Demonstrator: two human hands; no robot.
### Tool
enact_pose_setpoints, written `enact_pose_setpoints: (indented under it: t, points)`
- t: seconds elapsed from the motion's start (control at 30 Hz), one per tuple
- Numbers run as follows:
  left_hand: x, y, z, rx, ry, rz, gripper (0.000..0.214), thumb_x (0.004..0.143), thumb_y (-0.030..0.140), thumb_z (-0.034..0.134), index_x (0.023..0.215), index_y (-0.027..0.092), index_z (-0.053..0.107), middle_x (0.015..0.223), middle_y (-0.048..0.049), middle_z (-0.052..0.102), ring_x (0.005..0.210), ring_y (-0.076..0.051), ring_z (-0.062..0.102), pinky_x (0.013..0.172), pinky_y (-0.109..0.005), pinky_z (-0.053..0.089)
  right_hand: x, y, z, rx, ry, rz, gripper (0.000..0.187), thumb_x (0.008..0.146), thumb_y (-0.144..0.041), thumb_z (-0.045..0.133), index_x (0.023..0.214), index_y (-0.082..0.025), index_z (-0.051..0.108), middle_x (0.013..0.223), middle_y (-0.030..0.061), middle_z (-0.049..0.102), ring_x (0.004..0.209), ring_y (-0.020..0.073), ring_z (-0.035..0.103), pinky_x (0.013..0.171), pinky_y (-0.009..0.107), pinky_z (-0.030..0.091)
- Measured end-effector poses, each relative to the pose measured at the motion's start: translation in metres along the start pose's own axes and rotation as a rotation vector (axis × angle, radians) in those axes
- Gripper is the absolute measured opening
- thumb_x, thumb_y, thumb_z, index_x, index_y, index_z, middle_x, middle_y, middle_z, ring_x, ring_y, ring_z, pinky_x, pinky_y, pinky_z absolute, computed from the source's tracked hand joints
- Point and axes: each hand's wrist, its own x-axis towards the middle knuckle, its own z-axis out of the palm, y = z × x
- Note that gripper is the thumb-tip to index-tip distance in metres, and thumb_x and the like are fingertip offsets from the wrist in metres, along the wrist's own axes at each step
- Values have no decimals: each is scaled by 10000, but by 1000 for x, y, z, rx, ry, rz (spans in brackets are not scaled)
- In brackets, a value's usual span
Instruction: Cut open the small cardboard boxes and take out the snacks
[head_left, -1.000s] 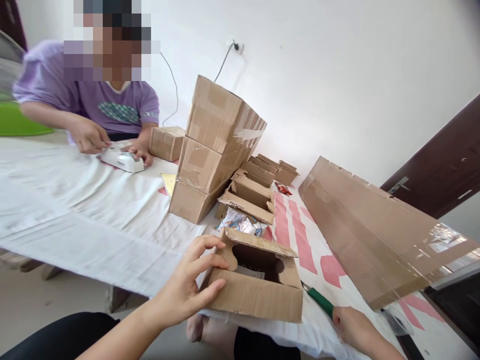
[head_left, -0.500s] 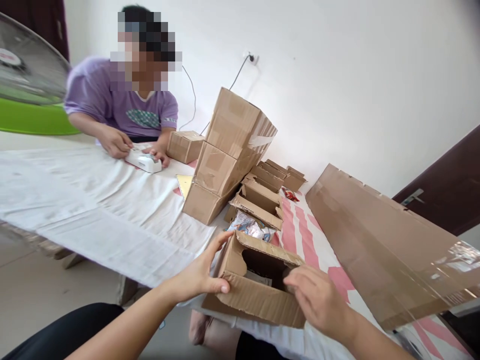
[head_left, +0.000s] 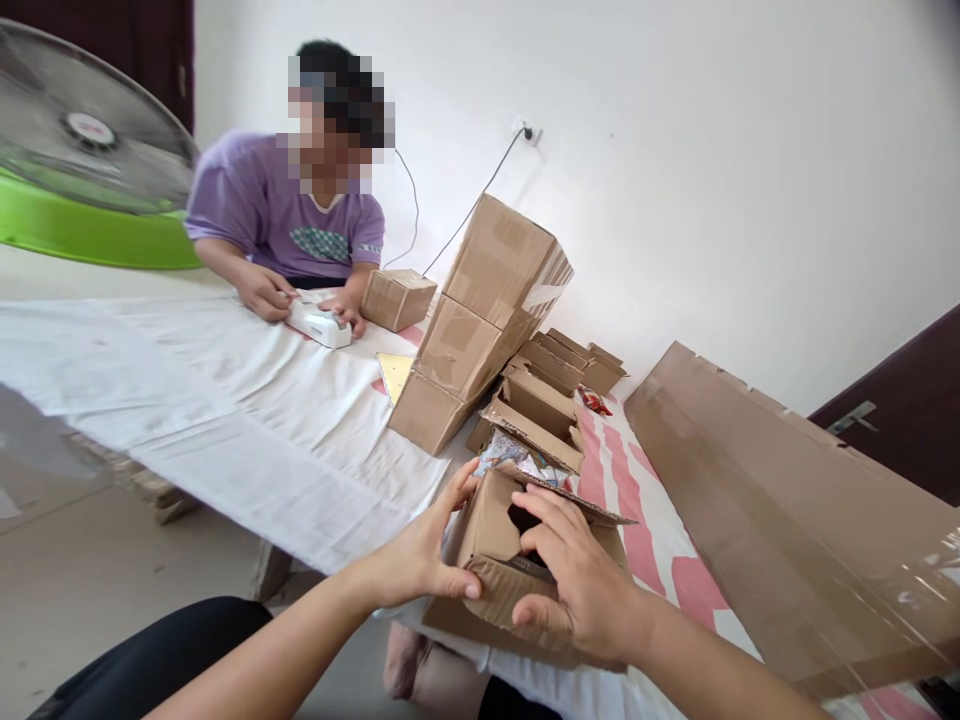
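Just in front of me at the table's edge is a small brown cardboard box [head_left: 486, 530] with its top flaps partly open. My left hand [head_left: 424, 555] holds the box's left end, thumb on the near side and fingers on the far side. Over the opening lies my right hand [head_left: 585, 580], its fingers stretched and its thumb apart, touching the top. The far flap [head_left: 592, 508] stands out toward the back right. Most of the box's inside is hidden behind my right hand. Shiny printed packets [head_left: 517, 455] lie just beyond the box.
Three closed boxes [head_left: 465, 345] are stacked beyond. Several open boxes [head_left: 540, 400] stand in a row behind the packets. A large cardboard panel [head_left: 757, 510] is at the right. Across the table [head_left: 285, 430], a person in purple [head_left: 262, 210] handles a white device [head_left: 321, 325]. A fan [head_left: 94, 130] stands left.
My right hand has moved left from the box's right end onto its opening. The right part of the top is now covered, and the far flap sticks out. My left hand keeps its hold.
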Motion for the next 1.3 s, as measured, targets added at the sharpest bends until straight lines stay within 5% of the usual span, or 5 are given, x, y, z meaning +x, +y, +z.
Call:
enact_pose_setpoints:
  t: [0.4,0.53,0.77,1.03,1.3]
  points:
    - [-2,-1,1,209,286,218,1229,641,728,701,1524,371,-76,1637,-131,-22,1474,-400,173,1160,-622,215,30,-17,7,56,-348,111,1004,751,-708,641,1547,-280,201,1632,100,116,1468,364,188,1176,541,239]
    - [-4,9,-5,432,317,348,968,682,644,733,1476,357,259,1611,-131,141,1470,-396,184,1156,-616,228,26,-9,0,147,-333,117,962,791,-694,608,1546,-248,211,1641,93,85,1482,328,174,1191,480,225]
    - [-2,6,-11,289,164,162,646,714,663,696,1182,247,534,1400,-158,474,1309,-356,472,1075,-535,392,7,20,-32,15,-520,300,499,986,-475,412,1371,-185,541,1234,135,675,1123,276,623,995,428,436]
    - [-2,9,-8,306,151,185,671,750,615,701,1273,271,458,1417,-144,431,1344,-339,419,1117,-513,350,-42,31,-52,-421,-356,564,885,684,-390,804,1465,-210,429,1522,164,400,1330,412,408,1072,580,328]
    - [-6,10,-6,327,29,129,979,740,732,609,1507,308,172,1575,-153,232,1446,-384,253,1163,-594,245,-92,80,-12,260,-153,534,795,920,-694,329,1550,-234,176,1609,131,188,1486,281,176,1193,516,197]
